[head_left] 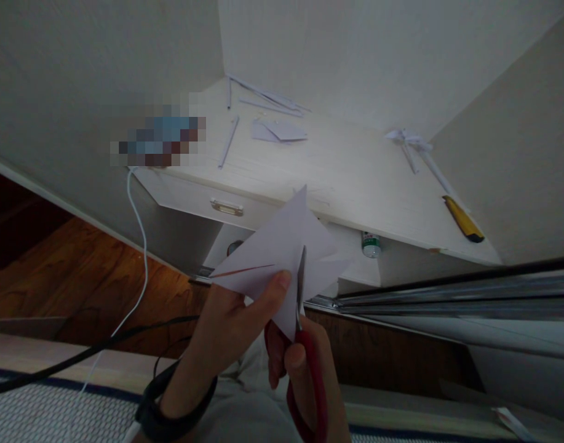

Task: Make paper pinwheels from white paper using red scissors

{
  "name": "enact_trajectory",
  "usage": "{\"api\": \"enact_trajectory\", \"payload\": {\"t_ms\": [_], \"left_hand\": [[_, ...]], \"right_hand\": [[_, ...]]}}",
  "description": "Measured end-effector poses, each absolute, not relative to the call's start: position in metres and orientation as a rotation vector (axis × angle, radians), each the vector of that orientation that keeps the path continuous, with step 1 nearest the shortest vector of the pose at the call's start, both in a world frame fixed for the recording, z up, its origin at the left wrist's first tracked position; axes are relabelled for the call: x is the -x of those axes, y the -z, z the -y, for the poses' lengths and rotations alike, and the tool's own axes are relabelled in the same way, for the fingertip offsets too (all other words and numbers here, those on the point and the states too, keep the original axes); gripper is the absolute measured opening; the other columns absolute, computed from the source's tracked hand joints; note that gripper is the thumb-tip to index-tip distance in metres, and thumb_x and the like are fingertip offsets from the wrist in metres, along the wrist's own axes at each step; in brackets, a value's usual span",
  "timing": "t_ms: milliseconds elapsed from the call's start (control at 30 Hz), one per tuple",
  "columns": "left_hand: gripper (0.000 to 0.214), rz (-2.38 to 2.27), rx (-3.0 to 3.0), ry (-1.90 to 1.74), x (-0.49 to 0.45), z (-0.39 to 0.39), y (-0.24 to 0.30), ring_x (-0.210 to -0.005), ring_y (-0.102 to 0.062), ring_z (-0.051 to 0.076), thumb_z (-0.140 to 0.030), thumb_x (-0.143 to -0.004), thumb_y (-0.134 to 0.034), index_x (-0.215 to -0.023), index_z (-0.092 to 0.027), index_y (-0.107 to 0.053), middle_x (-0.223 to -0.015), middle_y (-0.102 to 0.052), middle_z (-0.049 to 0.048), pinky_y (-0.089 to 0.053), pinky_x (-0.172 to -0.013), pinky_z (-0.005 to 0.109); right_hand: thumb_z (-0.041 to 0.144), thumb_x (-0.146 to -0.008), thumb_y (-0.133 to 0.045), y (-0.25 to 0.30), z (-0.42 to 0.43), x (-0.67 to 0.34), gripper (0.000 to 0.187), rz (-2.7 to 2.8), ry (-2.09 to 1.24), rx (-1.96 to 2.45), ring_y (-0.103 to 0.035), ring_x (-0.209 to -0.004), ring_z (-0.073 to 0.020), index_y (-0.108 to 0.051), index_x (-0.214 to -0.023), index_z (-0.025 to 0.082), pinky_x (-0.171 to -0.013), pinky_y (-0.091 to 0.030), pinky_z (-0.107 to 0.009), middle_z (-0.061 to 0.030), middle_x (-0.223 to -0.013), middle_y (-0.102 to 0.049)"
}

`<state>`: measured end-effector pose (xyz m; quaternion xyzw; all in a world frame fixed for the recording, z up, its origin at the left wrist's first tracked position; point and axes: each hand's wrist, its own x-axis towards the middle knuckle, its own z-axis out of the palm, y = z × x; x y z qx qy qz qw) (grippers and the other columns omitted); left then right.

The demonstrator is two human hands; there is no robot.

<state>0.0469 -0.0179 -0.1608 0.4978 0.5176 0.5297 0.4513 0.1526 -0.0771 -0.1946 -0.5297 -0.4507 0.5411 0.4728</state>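
Observation:
A square of white paper (pixel 282 237) with slits running in from its corners is held up in front of the shelf. My left hand (pixel 245 320) grips it from below, thumb pressed on its face near the middle. In my right hand (pixel 304 357) is a pair of red-handled scissors (pixel 319 387), my fingers through the loops. Their blades lie along the lower corner of the paper, pointing toward its centre. A slit on the left side of the sheet stands slightly apart. Part of the blades is hidden behind the paper.
On the white shelf (pixel 355 178) lie rolled paper sticks (pixel 229 143), folded paper (pixel 282 131), a paper pinwheel-like piece (pixel 409 140) and a yellow utility knife (pixel 462 218). A drawer handle (pixel 227 208) and a small can (pixel 371 244) are below. A white cable (pixel 144 240) hangs at left.

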Motion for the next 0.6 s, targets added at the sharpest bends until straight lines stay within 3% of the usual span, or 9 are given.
{"api": "enact_trajectory", "payload": {"t_ms": [367,500,600], "left_hand": [[0.009,-1.290,-1.183,-1.273,-0.0461,0.0178,0.1641,-0.073,-0.067,0.017,-0.024,-0.078,-0.062,-0.074,-0.022,-0.070,-0.075,-0.073,-0.0022,-0.055,-0.069,0.024],[0.012,-1.279,-1.117,-1.309,-0.0501,0.0184,0.1644,-0.065,-0.064,0.013,-0.023,-0.078,-0.064,-0.066,-0.022,-0.068,-0.066,-0.069,-0.0042,-0.053,-0.063,0.021],[0.010,-1.306,-1.018,-1.369,-0.0502,0.0180,0.1661,-0.065,-0.064,0.013,-0.026,-0.077,-0.066,-0.069,-0.021,-0.069,-0.069,-0.070,-0.0034,-0.052,-0.059,0.020]], "right_hand": [[0.085,-0.072,-0.046,0.2006,0.0710,-0.1517,0.067,1.144,-1.396,1.244,-0.033,-0.046,-0.0103,-0.059,-0.071,0.020,-0.043,-0.027,-0.025,0.0043,-0.053,-0.039],[0.087,-0.071,-0.043,0.1994,0.0693,-0.1511,0.067,1.171,-1.428,1.251,-0.032,-0.045,-0.0101,-0.047,-0.059,0.021,-0.042,-0.024,-0.025,0.0045,-0.049,-0.037],[0.086,-0.071,-0.044,0.1993,0.0707,-0.1505,0.066,1.191,-1.388,1.307,-0.035,-0.045,-0.0105,-0.049,-0.061,0.021,-0.043,-0.029,-0.025,0.0039,-0.050,-0.040]]}}
